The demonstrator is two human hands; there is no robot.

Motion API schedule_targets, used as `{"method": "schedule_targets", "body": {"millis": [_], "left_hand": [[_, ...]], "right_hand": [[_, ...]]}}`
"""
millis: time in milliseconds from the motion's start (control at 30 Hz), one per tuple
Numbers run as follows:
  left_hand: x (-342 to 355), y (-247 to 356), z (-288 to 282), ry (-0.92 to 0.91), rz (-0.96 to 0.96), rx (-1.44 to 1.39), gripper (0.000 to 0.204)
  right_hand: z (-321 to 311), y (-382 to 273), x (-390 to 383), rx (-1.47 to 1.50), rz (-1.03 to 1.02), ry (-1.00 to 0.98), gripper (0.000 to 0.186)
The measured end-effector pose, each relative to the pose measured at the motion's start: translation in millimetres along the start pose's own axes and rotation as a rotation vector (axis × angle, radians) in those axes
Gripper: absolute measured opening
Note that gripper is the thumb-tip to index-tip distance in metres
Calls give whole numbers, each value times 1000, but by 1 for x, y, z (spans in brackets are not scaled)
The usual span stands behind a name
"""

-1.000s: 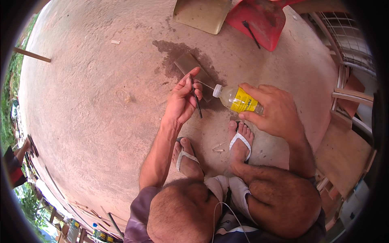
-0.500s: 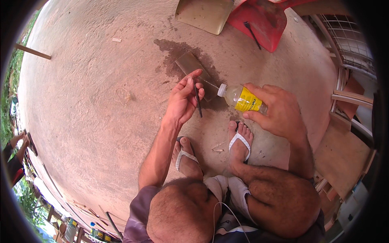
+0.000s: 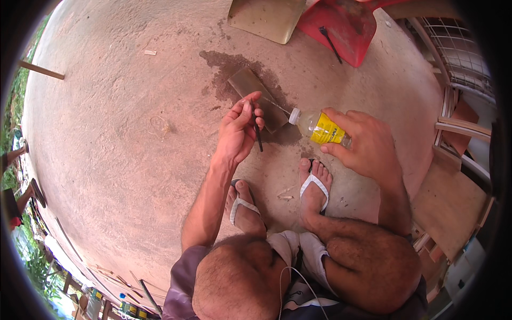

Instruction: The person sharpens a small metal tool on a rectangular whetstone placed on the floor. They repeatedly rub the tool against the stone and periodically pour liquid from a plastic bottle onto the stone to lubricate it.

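My left hand pinches a thin black rod, held at a slant with its lower end free. From the right, my right hand grips a clear plastic bottle with a yellow label and a white cap pointed at the fingertips of the left; a thin stream of liquid runs from the cap toward them. Beneath both, a dark rectangular slab lies on a wet patch of the concrete floor.
A cream dustpan and a red dustpan, with a black tool in it, lie beyond. Wooden boards and wire mesh line the right side. Another person's legs and feet show at the left edge, near a wooden post.
The bottle has shifted slightly rightward, its stream continuing. My left hand has moved a little left with the rod. The other person's legs have moved along the left edge.
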State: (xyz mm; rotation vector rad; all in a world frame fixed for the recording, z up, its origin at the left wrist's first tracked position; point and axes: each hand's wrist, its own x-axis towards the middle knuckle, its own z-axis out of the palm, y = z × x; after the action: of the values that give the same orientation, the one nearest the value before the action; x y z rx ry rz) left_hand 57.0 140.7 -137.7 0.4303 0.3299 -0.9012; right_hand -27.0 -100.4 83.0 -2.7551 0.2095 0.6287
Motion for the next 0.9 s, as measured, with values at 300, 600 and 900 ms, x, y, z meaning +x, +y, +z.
{"method": "schedule_targets", "body": {"millis": [300, 600, 900], "left_hand": [[-14, -1, 24, 165, 121, 214, 44], [-22, 4, 46, 135, 148, 236, 44], [-24, -5, 48, 90, 166, 210, 39]], "right_hand": [[78, 69, 38, 738, -5, 289, 65], [125, 125, 82, 992, -53, 548, 75], [152, 104, 51, 810, 356, 575, 42]]}}
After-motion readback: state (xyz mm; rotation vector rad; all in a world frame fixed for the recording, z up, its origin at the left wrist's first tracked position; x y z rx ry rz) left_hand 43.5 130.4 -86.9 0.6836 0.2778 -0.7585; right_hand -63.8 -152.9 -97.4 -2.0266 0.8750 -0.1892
